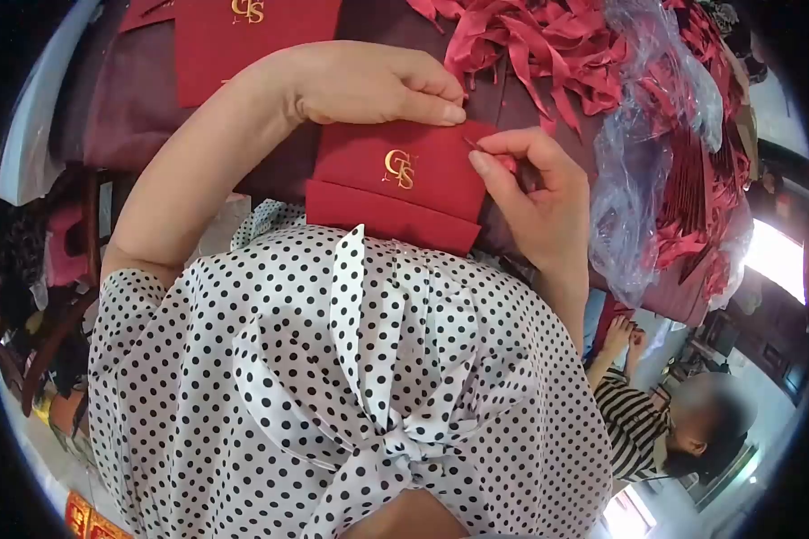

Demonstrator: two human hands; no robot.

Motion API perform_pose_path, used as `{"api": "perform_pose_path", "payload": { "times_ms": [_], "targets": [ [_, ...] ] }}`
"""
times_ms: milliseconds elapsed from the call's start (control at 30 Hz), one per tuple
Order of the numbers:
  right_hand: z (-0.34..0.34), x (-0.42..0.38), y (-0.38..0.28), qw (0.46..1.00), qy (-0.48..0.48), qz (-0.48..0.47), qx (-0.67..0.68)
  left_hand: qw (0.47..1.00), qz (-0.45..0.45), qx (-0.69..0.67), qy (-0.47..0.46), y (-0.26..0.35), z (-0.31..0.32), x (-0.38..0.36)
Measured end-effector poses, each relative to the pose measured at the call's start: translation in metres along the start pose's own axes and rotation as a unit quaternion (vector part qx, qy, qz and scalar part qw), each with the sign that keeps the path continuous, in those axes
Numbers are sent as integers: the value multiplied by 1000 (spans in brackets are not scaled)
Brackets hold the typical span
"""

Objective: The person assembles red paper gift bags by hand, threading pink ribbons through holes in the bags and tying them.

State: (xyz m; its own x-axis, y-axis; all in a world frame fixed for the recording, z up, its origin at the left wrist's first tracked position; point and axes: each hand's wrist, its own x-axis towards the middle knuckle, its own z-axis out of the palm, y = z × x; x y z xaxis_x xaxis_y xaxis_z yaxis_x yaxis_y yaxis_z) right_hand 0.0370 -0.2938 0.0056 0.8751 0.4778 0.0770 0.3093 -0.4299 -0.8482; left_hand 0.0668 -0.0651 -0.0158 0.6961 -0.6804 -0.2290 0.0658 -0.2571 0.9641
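A flat red paper bag (360, 148) with gold lettering lies in front of me, its lower part folded into a band close to my body. My left hand (368, 85) reaches across its upper edge, thumb and fingers closed at the upper right corner. Just right of that corner, my right hand (544, 184) pinches a thin red ribbon (470, 144) between thumb and forefinger. More red shows inside the curled fingers of that hand. Where the ribbon meets the bag is too small to make out.
Loose red ribbons (548, 54) are heaped beyond my hands. Clear plastic wrap (634, 180) lies at right beside stacked red bags with ribbons (692, 189). More flat red bags (252, 49) lie at upper left on the dark red tablecloth (126, 117). A person in a striped top (629, 418) sits at right.
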Motion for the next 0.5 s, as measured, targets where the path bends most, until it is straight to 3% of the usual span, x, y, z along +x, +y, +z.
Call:
{"api": "perform_pose_path", "payload": {
  "times_ms": [167, 233, 333, 467, 500],
  "targets": [
    [-4, 2, 7, 999, 0, -36, -17, 1000, -8, 2, 16, 3, 3, 10],
    [-5, 4, 8, 997, 58, -40, -17, 999, -26, -1, 26, 2, 4, 18],
    [-9, 15, 16, 992, 110, -58, -32, 985, -5, -50, 165, 1, 9, 32],
    [-13, 25, 34, 988, 118, -97, 11, 982, 29, -177, 61, 1, 3, 22],
    [-11, 20, 29, 993, 103, -51, 21, 982, 28, -176, 60, 0, 2, 19]
  ]
}}
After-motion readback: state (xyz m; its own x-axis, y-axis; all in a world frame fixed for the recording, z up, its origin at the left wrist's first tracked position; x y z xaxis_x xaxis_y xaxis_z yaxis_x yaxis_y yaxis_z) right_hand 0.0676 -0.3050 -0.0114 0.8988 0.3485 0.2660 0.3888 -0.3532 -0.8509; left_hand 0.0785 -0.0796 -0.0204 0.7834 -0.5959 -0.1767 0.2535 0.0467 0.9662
